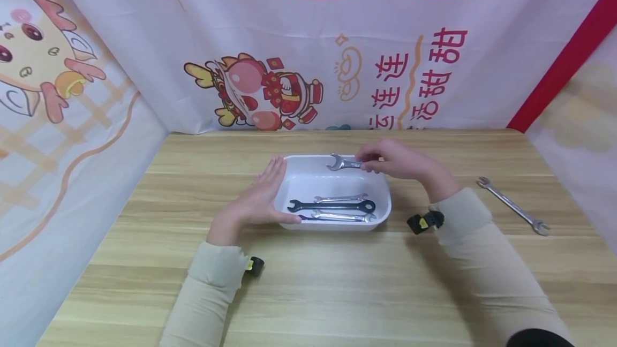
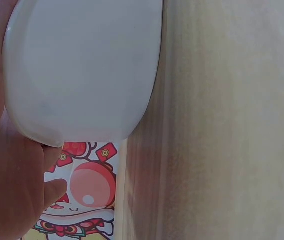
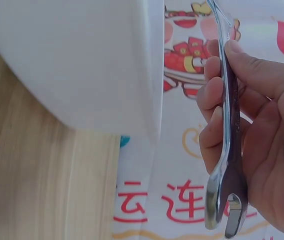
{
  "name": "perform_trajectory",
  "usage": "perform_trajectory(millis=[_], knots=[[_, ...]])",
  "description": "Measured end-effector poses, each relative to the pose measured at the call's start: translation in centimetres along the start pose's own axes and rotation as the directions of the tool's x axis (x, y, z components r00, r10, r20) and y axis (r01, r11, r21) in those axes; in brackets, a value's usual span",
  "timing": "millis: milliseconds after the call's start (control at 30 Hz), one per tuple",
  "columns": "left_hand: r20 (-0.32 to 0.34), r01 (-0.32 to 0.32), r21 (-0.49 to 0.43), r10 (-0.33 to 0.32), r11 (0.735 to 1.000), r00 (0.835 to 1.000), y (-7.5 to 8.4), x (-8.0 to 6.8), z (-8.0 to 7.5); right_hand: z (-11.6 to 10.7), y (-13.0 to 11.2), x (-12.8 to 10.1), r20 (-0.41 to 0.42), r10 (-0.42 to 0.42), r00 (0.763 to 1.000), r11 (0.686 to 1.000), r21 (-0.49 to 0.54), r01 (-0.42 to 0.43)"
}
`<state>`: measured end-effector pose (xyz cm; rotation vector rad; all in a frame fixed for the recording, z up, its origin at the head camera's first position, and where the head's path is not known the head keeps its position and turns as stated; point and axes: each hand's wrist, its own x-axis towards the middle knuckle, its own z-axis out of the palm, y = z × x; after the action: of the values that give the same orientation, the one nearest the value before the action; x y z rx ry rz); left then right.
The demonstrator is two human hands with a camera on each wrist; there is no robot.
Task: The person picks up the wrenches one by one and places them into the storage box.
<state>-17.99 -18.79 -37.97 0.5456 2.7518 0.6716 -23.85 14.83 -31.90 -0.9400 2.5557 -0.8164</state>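
The right hand pinches a silver wrench between thumb and curled fingers, holding it above the far edge of a white tray. The left hand, fingers straight, presses flat against the tray's left wall. Inside lie three wrenches (one black). Another wrench lies near the table's right edge.

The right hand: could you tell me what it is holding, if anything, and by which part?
The right hand holds a silver open-end wrench by its shank, pinched between thumb and fingers, over the white tray.
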Motion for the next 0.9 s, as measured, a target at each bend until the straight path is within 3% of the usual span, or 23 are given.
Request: perform_trajectory(millis=[333,733,900], knots=[[-0.001,-0.008,0.012,0.008,1.0,1.0,0.0,0.1,-0.1,1.5,-1.5,2.0,0.05,-0.052,0.997,0.999,0.009,0.052],[-0.013,-0.016,0.01,0.016,1.0,1.0,-0.1,0.2,-0.2,3.6,-1.8,4.3,-0.014,-0.153,0.988,0.988,0.006,0.153],[-0.01,-0.016,-0.001,0.016,1.0,1.0,-0.2,0.1,0.0,4.9,-1.4,4.8,0.009,-0.157,0.988,0.987,0.016,0.157]])
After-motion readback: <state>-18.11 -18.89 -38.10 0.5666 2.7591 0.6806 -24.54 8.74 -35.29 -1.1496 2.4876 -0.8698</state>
